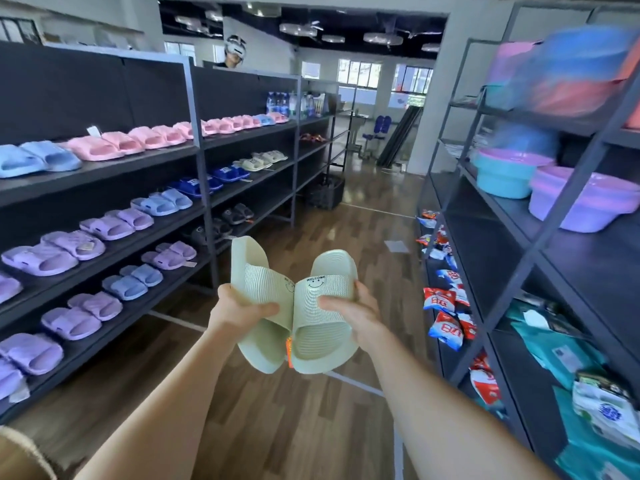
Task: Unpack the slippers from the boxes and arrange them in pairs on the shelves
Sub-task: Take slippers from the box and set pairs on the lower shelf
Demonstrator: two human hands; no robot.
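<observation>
I hold a pair of pale green slippers in front of me over the aisle. My left hand (242, 308) grips the left slipper (254, 271) by its strap, tilted on its side. My right hand (353, 308) grips the right slipper (322, 336), whose strap reads WELCOME over a smiley. The two slippers touch along their inner edges, and an orange tag (289, 353) hangs between them. On the left, the dark shelf unit (194, 150) carries pairs of pink, blue, purple, navy, cream and dark slippers.
A cardboard box corner (20, 459) shows at the bottom left. On the right a dark rack (533, 258) holds plastic basins, snack bags and packets. A wooden floor aisle runs ahead. A person wearing a headset stands behind the far shelves (235, 51).
</observation>
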